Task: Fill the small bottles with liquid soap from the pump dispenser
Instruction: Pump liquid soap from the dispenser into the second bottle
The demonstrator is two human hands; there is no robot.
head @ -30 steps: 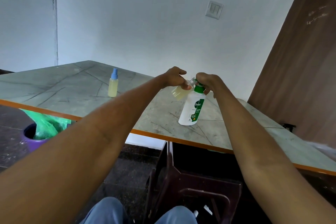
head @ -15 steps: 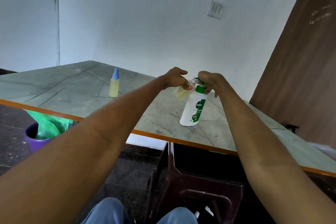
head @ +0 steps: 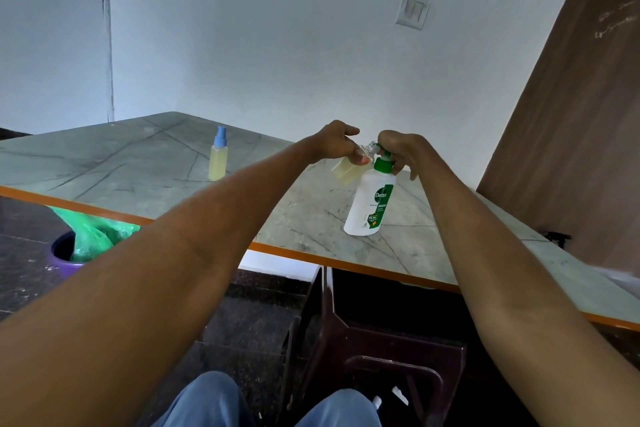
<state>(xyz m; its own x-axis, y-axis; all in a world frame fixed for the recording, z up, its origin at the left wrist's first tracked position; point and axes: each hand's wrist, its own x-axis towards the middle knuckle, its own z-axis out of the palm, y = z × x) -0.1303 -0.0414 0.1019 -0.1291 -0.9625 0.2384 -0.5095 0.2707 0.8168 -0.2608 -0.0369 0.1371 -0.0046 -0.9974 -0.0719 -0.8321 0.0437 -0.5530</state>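
A white Dettol pump dispenser (head: 369, 206) with a green collar stands on the grey marble-patterned table (head: 145, 170). My right hand (head: 401, 149) is closed over its pump head, which is hidden under the fingers. My left hand (head: 337, 144) holds a small clear bottle (head: 348, 170), tilted, its open neck against the pump spout; pale yellow liquid fills its lower part. A second small bottle (head: 218, 159), full of yellow liquid and capped with a blue spray top, stands upright further left on the table.
The table has an orange front edge (head: 294, 251). A dark brown plastic stool (head: 381, 350) stands under it by my knees. A purple bin with a green bag (head: 79, 243) sits on the floor at left. A brown wooden panel (head: 581, 114) rises at right.
Both hands stay at the pump head; the view has shifted slightly. The small bottle remains held to the spout.
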